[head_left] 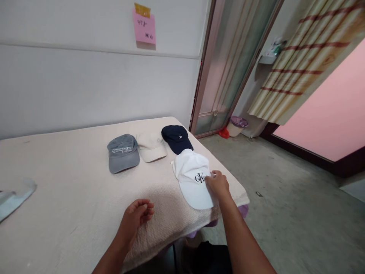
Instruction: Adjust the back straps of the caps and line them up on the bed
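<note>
A white cap (189,171) with dark letters on its front lies near the right edge of the cloth-covered bed, its brim toward me. My right hand (219,183) is at the cap's right side, fingers closed on it where the brim meets the crown. My left hand (139,211) hovers over the cloth to the left of the cap, fingers loosely curled and holding nothing. Behind the white cap sits a navy cap (175,137). Beside that are a cream cap (151,148) and, further left, a grey cap (122,152).
The bed's cloth (71,171) runs along a pale wall bearing a pink note (144,28). At the far left lies a light blue item (13,203). Past the bed's right edge are a floor, a bin (235,127) and a curtain (302,64).
</note>
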`<state>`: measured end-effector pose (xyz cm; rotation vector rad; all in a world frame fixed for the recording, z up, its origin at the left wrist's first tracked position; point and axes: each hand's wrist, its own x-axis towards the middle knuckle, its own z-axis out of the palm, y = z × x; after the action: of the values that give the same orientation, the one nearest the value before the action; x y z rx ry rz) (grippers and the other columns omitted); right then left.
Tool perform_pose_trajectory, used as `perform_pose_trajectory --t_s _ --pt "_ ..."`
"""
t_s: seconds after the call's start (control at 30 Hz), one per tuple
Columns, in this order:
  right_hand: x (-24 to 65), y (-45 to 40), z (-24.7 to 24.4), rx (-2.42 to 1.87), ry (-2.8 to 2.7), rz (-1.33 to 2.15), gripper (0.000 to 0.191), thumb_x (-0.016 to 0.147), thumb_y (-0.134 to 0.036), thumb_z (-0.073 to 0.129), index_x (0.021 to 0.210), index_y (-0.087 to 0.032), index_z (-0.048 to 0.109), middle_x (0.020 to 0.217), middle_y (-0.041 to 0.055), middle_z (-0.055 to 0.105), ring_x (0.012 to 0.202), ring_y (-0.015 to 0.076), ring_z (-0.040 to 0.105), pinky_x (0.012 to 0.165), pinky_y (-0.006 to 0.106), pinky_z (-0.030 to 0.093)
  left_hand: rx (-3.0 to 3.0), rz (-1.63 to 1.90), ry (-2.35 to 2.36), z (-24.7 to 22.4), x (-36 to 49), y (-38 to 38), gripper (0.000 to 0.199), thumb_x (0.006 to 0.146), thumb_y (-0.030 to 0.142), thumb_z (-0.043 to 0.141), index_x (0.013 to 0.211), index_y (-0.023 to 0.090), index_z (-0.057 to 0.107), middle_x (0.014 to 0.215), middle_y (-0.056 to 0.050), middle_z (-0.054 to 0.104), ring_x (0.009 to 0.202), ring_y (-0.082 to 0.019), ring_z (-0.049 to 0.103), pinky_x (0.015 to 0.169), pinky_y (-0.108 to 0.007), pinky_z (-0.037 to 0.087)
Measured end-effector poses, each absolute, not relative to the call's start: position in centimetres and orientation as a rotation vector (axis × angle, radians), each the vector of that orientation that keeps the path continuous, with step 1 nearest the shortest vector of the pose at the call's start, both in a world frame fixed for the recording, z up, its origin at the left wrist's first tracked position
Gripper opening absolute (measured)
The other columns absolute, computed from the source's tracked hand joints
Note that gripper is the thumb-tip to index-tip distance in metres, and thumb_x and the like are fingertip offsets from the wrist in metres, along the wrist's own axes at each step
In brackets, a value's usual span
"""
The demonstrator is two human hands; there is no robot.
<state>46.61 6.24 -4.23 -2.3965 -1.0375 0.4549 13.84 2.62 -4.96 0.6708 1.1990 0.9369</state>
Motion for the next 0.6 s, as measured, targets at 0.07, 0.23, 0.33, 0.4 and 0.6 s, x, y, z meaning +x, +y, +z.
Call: perform_pose_trajectory --t_s 0.07,0.23,0.33,0.4,0.6 --pt "46.7 6.4 -4.3 -2.379 -1.052 0.496 0.054 0.071 -0.035 0.057 0.118 -0.009 0.055 0.110 0.0209 0.061 0.104 0.0322 0.057 0.085 0.038 0.042 0.667 0.932 1.207 -4.9 13.8 2.6 0.016 0.069 0.022 0.068 0.083 0.015 0.064 0.082 -0.009 0.070 0.067 -0.016 0.064 0.064 -0.028 0.050" --pt "45.8 7.1 -4.4 -2.303 -1.068 0.611 0.043 0.072 -0.039 0.057 0.103 -0.010 0.062 0.101 0.0184 0.066 0.099 0.0309 0.060 0.081 0.036 0.042 0.665 0.920 1.211 -4.7 14.0 2.6 0.013 0.071 0.022 0.067 0.082 0.016 0.064 0.086 -0.009 0.070 0.069 -0.016 0.064 0.067 -0.028 0.050" --pt "44.5 6.9 -3.9 -2.198 -1.083 0.727 0.035 0.069 -0.039 0.060 0.089 -0.010 0.065 0.089 0.0166 0.068 0.090 0.0293 0.063 0.074 0.034 0.044 0.702 0.898 1.216 -4.6 14.1 2.4 0.014 0.071 0.023 0.066 0.083 0.017 0.065 0.100 -0.011 0.069 0.080 -0.019 0.066 0.073 -0.030 0.051" --pt "43.4 6.4 -3.3 -2.083 -1.112 0.844 0.035 0.069 -0.040 0.060 0.085 -0.010 0.065 0.083 0.0149 0.069 0.082 0.0270 0.064 0.068 0.033 0.046 0.732 0.877 1.210 -4.5 14.1 2.3 0.016 0.071 0.025 0.067 0.085 0.017 0.066 0.106 -0.012 0.068 0.085 -0.020 0.066 0.075 -0.031 0.050" --pt "39.7 4.6 -1.0 -1.156 -0.911 1.498 0.040 0.065 -0.026 0.064 0.103 -0.012 0.061 0.098 0.0127 0.070 0.078 0.0222 0.066 0.075 0.035 0.050 0.581 0.936 1.106 -5.0 13.3 2.3 0.021 0.075 0.035 0.065 0.082 0.015 0.065 0.091 -0.013 0.070 0.076 -0.020 0.066 0.069 -0.031 0.051"
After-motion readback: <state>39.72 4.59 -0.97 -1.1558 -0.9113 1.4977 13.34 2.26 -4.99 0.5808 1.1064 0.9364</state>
